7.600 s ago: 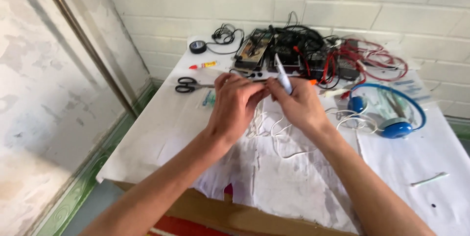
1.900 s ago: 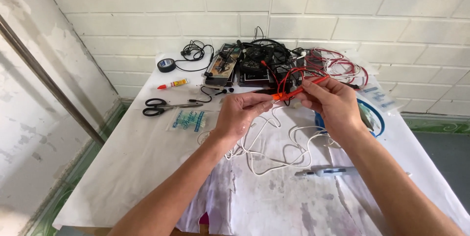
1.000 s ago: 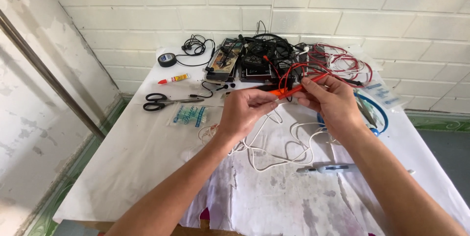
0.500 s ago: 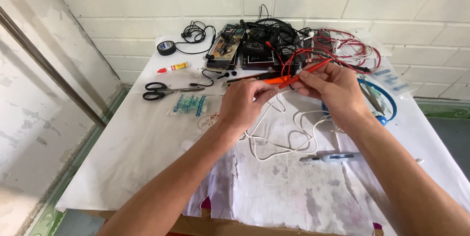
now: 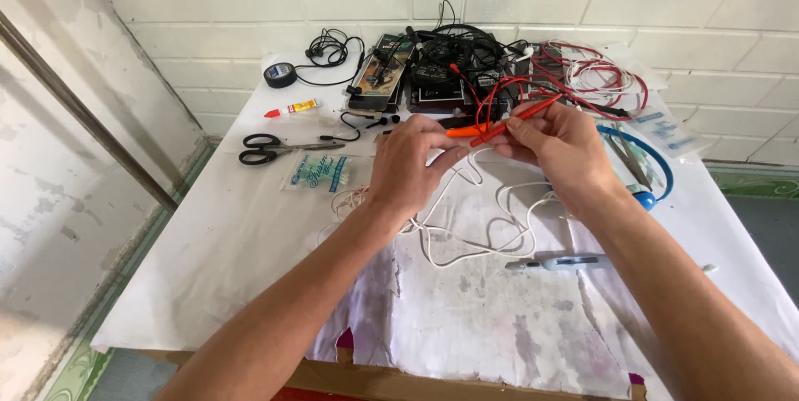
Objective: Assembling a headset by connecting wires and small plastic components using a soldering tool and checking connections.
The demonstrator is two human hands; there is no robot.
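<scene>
**Over the table, two hands on a red probe**

Nearest the camera, both forearms reach in over the white cloth (image 5: 250, 243), stained and torn toward its near edge. Between them lies a loose white cable (image 5: 478, 230), with a grey-blue tool (image 5: 566, 262) just beside its right loops. Above the cable the left hand (image 5: 408, 164) is curled shut, its fingertips pinching the orange end of the probe (image 5: 508, 122). Right hand (image 5: 562, 147) is closed around the probe's red shaft. Its long axis runs low-left to high-right, the orange end pointing left toward the left hand, red leads (image 5: 583, 76) trailing off the far end. Left of the hands lie a clear packet (image 5: 316, 173), scissors (image 5: 275, 147) and a small glue tube (image 5: 291, 107). A blue hoop (image 5: 662, 168) sits behind the right hand. Farthest, by the brick wall, are a tape roll (image 5: 280, 75) and a heap of black electronics (image 5: 433, 72).
</scene>
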